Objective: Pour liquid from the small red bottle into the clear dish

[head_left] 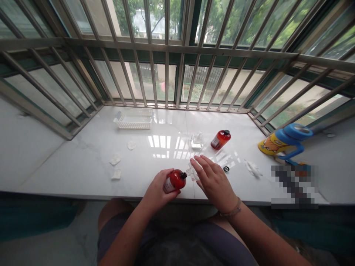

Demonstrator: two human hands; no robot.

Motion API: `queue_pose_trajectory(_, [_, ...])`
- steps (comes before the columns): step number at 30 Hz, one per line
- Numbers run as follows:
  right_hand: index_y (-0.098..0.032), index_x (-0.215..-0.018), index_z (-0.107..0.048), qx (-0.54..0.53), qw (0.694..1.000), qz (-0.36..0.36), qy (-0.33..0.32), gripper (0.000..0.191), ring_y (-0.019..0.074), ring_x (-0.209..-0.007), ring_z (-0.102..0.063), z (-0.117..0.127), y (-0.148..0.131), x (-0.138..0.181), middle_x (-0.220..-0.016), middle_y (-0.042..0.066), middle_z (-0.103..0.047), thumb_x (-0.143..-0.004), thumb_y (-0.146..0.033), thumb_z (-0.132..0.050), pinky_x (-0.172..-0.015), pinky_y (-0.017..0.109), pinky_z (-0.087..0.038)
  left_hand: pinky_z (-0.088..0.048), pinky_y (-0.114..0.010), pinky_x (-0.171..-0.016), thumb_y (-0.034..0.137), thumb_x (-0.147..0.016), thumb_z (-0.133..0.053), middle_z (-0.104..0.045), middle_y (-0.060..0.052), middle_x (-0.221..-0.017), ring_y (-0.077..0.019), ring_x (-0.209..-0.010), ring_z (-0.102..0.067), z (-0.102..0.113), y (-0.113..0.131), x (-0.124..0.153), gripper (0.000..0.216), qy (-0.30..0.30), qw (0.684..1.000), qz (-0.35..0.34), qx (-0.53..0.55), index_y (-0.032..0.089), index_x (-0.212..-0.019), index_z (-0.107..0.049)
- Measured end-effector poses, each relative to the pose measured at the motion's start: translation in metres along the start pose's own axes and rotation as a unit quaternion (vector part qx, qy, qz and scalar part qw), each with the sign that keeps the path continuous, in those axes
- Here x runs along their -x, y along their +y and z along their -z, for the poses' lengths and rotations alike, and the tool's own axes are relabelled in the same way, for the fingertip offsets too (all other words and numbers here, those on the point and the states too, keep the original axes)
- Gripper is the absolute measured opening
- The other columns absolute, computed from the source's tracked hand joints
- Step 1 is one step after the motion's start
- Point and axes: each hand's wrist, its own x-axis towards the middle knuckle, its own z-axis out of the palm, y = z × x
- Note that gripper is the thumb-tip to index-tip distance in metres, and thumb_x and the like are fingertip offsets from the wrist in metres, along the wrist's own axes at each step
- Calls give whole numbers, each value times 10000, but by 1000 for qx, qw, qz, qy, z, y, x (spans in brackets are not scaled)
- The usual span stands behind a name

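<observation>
The left hand [158,189] is wrapped around a red bottle [177,180] over the counter's [83,166] near edge, its black neck tipped toward two o'clock. By a white clump [189,170], the right hand [215,181] has fingers outstretched; whether they grip it, I cannot tell. A white basket [134,125] sits at eleven o'clock.

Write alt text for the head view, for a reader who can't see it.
A person's left hand holds a red bottle at a white counter, the right hand close to its dark neck. Around them are a second red bottle, a white basket, white scraps and a blue-and-yellow flask, before window bars.
</observation>
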Motion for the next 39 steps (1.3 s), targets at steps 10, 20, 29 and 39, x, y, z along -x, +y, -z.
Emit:
queue_pose_trajectory(10, [-166,-1643,-424,-1,1000,3,-8,643,329,-1496,-491,-1,-1,-1,-1560,163,-594,-1021,-107,-576,-1125,492,-476,-523,-526,-1155,250,-807,-888,-635,-97,-1463,-315,-1340,-639,1,0,0,739,5,1000,0,3,310,-1455,-537])
queue_pose_trajectory(20, [-158,-1638,-433,5,1000,11,-15,629,327,-1500,-484,-3,-2,-3,-1575,160,-584,-1027,-102,-570,-1126,498,-476,-514,-517,-1161,246,-802,-889,-636,-89,-1469,-308,-1345,-636,2,-1,0,745,6,1000,8,11,307,-1456,-537])
queue_pose_trajectory(29, [-181,-1645,-428,6,1000,17,-9,646,322,-1482,-513,-1,-4,-8,-1546,162,-611,-1018,-79,-548,-1109,488,-489,-519,-510,-1160,254,-804,-894,-636,-88,-1472,-308,-1346,-639,2,-3,1,748,9,1000,4,12,313,-1459,-538])
queue_pose_trajectory(39, [-165,-1615,-465,20,999,29,-7,585,315,-1488,-508,-2,-4,-9,-1554,153,-610,-1041,-81,-539,-1099,478,-480,-515,-504,-1158,251,-801,-896,-637,-82,-1472,-303,-1342,-639,3,-2,2,748,5,1000,14,14,310,-1455,-538])
